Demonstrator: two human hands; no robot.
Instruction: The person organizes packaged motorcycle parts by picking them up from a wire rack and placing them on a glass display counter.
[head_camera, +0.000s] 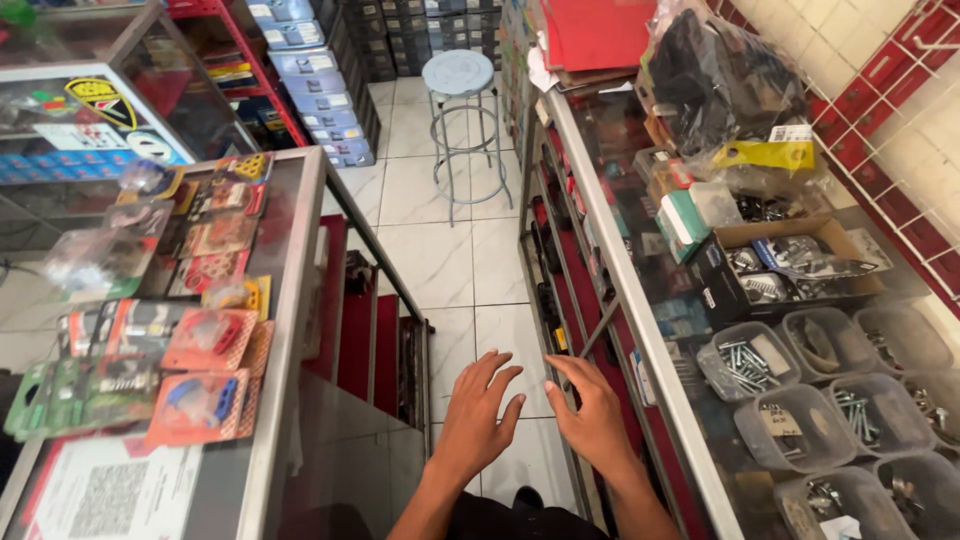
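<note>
Between two glass counters, above the tiled aisle floor (470, 270), both hands are held out empty. Left hand (478, 412): fingers spread, nothing gripped. Right hand (592, 412): fingers loosely open, nearing the right counter's front edge (640, 330); a reach seems underway.

Both forearms enter from the bottom edge and converge toward the centre. Left hand (478, 412): back facing the camera, fingers (497, 377) spread and extended forward, holding nothing. Right hand (592, 412): back up, angled inward toward the left hand, fingers extended and slightly fanned, also holding nothing. Hands sit just beside each other, not touching. Wrists straight.
</note>
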